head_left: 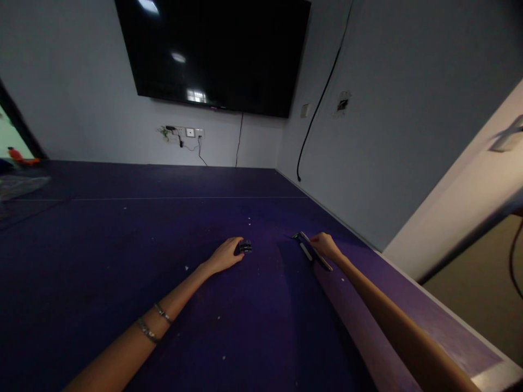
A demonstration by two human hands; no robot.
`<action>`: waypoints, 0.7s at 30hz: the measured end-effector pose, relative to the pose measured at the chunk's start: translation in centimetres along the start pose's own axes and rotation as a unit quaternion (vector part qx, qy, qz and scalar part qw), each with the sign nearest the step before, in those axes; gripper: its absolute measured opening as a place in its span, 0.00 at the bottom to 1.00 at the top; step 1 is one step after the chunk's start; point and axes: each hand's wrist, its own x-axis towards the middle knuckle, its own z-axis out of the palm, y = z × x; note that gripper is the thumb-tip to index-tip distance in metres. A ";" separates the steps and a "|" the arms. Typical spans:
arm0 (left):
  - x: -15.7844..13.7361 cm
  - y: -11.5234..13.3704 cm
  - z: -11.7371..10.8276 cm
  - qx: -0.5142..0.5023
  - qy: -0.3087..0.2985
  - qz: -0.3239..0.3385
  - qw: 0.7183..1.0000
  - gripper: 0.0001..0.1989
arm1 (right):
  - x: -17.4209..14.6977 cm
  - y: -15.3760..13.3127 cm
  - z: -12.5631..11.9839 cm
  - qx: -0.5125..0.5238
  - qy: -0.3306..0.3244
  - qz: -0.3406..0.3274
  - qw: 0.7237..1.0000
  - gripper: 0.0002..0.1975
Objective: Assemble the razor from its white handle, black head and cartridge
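My left hand (pixel 226 255) is closed over the purple surface, its thumb and fingers at the sides of a small black block-like object (pixel 245 246) with lighter bands. What kind of object it is does not show clearly. To the right, my right hand (pixel 326 246) pinches a long, narrow dark tool with a pale edge (pixel 322 261). A shorter light-grey bar (pixel 305 251) lies along its left side, with a bit of green near the far tip. I cannot tell whether the two bars are joined.
Small white scraps (pixel 224 357) dot the purple tabletop (pixel 163 228). A wall-mounted screen (pixel 220 49) hangs ahead, above sockets (pixel 190 132) with cords. One black cable (pixel 318 103) dangles down the right wall. Clear plastic (pixel 22 187) lies at the far left.
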 end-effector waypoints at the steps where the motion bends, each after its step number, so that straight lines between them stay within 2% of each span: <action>1: 0.0 0.0 0.0 -0.003 0.000 0.000 1.000 0.24 | 0.0 0.0 0.0 0.001 0.000 0.000 1.000 0.12; 6: 0.1 0.0 -0.1 -0.026 0.018 -0.004 0.999 0.21 | -0.2 -0.1 -0.5 0.003 0.006 0.001 1.000 0.13; 13: 0.0 0.9 -0.8 -0.075 0.055 -0.031 0.995 0.19 | -1.4 -2.4 -3.5 -0.003 0.038 -0.047 0.998 0.14; 16: 0.0 2.2 -1.0 -0.091 0.059 -0.032 0.994 0.20 | -2.6 -4.9 -4.5 0.008 0.018 -0.110 0.994 0.15; 18: -0.1 3.6 -1.0 -0.092 0.051 -0.015 0.994 0.21 | -3.7 -7.0 -4.7 0.025 -0.021 -0.197 0.980 0.17; 21: -0.3 5.9 -0.9 -0.084 0.035 0.030 0.995 0.24 | -5.5 -10.0 -4.6 0.037 -0.088 -0.282 0.955 0.29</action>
